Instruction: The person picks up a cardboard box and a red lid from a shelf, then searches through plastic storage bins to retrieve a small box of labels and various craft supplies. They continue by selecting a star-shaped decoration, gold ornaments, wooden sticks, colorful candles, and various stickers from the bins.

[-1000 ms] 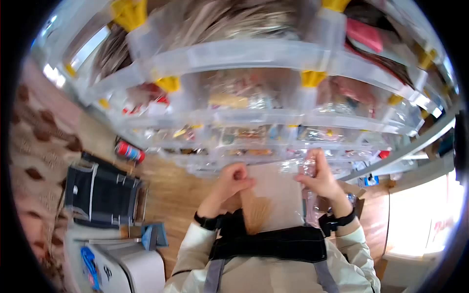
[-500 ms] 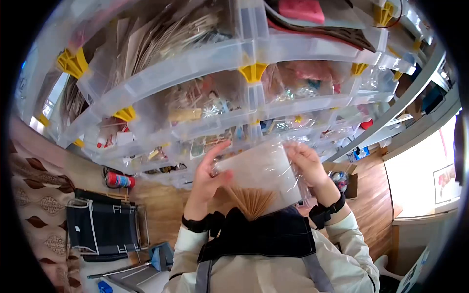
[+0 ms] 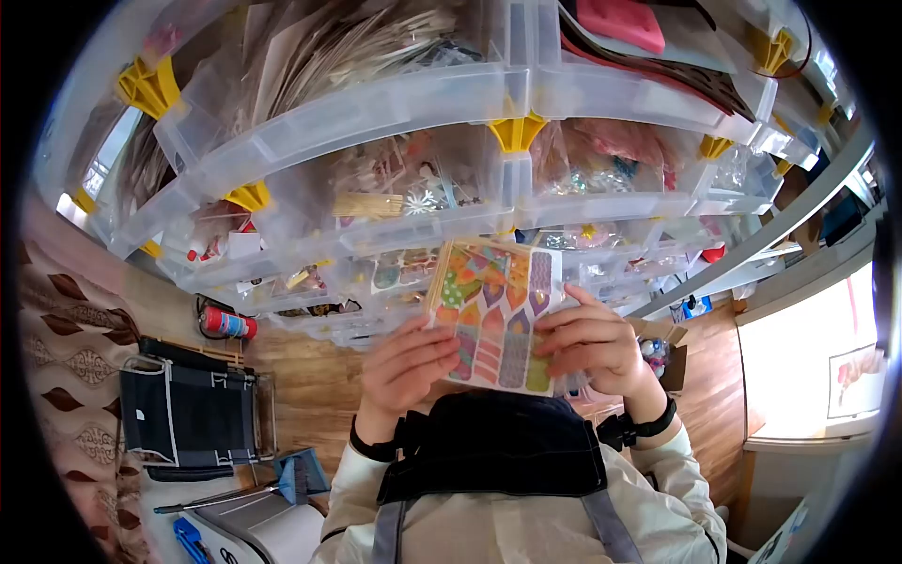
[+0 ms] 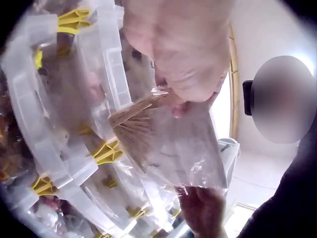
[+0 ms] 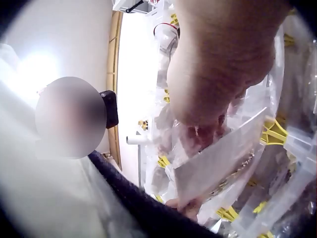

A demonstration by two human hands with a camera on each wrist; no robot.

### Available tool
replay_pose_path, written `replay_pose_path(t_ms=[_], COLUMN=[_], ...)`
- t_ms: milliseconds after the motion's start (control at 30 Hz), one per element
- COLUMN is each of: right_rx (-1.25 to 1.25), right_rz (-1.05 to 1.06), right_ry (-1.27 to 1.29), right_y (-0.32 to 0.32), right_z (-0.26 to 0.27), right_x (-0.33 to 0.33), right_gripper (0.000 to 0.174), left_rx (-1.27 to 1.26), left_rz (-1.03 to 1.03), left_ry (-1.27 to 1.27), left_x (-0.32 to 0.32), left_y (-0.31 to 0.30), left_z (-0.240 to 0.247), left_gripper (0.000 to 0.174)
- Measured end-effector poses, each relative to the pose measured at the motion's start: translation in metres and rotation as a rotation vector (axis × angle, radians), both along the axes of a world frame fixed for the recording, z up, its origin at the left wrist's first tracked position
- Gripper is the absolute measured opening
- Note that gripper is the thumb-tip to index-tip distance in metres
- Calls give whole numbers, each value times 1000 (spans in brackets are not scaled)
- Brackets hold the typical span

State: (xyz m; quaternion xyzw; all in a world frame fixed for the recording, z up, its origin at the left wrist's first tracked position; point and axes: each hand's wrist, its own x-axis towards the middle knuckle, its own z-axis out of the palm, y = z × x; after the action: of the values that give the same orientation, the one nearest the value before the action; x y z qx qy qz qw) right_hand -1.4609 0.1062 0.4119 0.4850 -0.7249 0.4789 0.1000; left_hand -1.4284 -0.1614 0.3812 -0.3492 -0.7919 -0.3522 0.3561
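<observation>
A flat packet [image 3: 490, 320] in clear plastic is held up between both hands, its face printed with colourful flame and candle-like shapes. The left hand [image 3: 409, 362] grips its left edge, fingers over the printed face and thumb behind. At the right edge the right hand [image 3: 597, 343] grips it likewise, with loose clear film by its fingers. In the left wrist view the plain whitish back [image 4: 181, 144] shows, with thin brown sticks [image 4: 133, 126] fanned out at one side. The right wrist view has the packet's pale back [image 5: 213, 161] below the hand.
Stacked translucent bins [image 3: 376, 117] with yellow connectors [image 3: 517, 132] fill the space ahead, holding many bagged goods. A folding chair [image 3: 193, 409], a fire extinguisher [image 3: 228, 324] and a dustpan [image 3: 301, 475] are to the left. An open cardboard box [image 3: 674, 371] stands on the floor at right.
The packet was turned over, from its plain side with the fanned sticks to its printed side. The left hand, fingers spread half a second ago, now grips the left edge.
</observation>
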Motion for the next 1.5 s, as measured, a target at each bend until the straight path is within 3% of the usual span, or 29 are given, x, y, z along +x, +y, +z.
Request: replay_pose_path(t_ms=[133,233,367,433,567,633,667,767,800,833,900,967,1000,1033,1067,1100,1133,1167,1200,1233,1300,1333,1367,1433,1467,1500], right_rx=[20,-23,-123,-174,-283,-459,-493,-541,-650,-648,-866,-942,-1025,-1106,-1126,-1123,-1244,-1366,-1357,-1360,-1497,-1429,-1422,-1084,-1093,-909], right_rz=[-111,-304,-483,-523,-509,-444,-434,-490,-516,-515,-598,-574,-550,-523,-400,-398,-434,-468,-347,-344,68,139,139,-350,-354,-561], right_ry=[72,-13,282,363,428,305,257,217,86,86,-73,-150,-186,-224,-216,-215,-234,-249,-305,-298,-636,-738,-741,-616,-615,-638], right_y=[7,15,25,30,34,33,30,44,44,46,55,62,61,61,64,63,50,44,54,59,64,56,47,37,44,53], right_z=[-6,-9,6,18,45,44,44,42,41,36,19,6,5,3,3,5,27,40,34,29,24,28,33,43,46,47], right_x=[4,12,20,24,28,26,24,19,18,13,-8,-23,-29,-35,-41,-41,-37,-36,-33,-29,-21,-19,-23,-39,-54,-76], right_gripper=[19,18,14,12,8,12,19,22,25,25,23,21,21,21,8,8,6,18,44,44,50,49,49,36,36,31], left_rx=[3,62,112,92,-157,358,239,157,158,300,444,1065,989,991,886,782,784,817,847,841,1150,1237,1244,1243,1177,1167], left_rz=[3,-30,-66,-222,-154,-425,-365,-535,-536,-836,-1142,-1370,-1076,-1080,-950,-821,-823,-778,-732,-735,-977,-1022,-1024,-1124,-1120,-1120], left_ry=[49,20,-87,-124,-257,-751,-642,-779,-777,-892,-991,-1381,-1373,-1370,-1347,-1317,-1311,-1285,-1260,-1255,-1203,-1206,-1202,-1232,-1233,-1242], left_x=[8,1,-4,-10,-29,-38,-44,-53,-54,-54,-56,-59,-64,-72,-80,-87,-92,-97,-102,-109,-121,-126,-135,-157,-165,-174], left_y=[6,15,34,46,85,105,107,111,115,120,126,130,136,142,148,153,157,161,165,172,189,197,201,209,211,210], left_z=[4,4,7,9,25,8,3,3,7,14,27,40,51,54,55,56,57,59,60,58,54,57,55,44,47,48], left_gripper=[12,12,12,16,36,57,70,73,73,75,77,72,63,63,58,55,55,52,51,51,51,49,49,52,46,46])
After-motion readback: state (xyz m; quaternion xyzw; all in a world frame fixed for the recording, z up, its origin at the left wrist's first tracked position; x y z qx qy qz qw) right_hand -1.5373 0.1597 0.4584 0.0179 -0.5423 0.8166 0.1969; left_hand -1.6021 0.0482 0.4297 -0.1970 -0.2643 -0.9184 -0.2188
